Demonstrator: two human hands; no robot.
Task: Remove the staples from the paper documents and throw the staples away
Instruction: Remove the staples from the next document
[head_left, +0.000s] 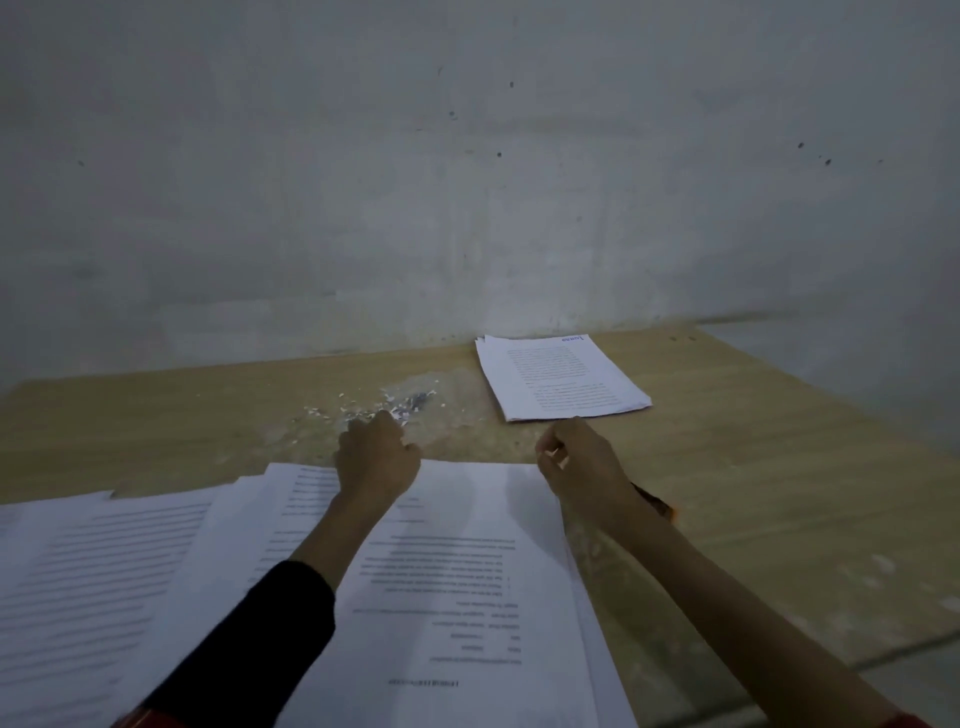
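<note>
A stack of printed documents lies at the near edge of the wooden table, with more sheets fanned out to its left. My left hand reaches past the stack to a small pile of pulled staples and paper bits. Its fingers curl down at the pile's near edge, and the fingertips are hidden. My right hand hovers at the stack's far right corner with curled fingers. A dark tool with an orange end sticks out from under its wrist.
A second, neat stack of papers lies at the back right near the grey wall. Bare wood shows to the right of the stacks and at the far left of the table.
</note>
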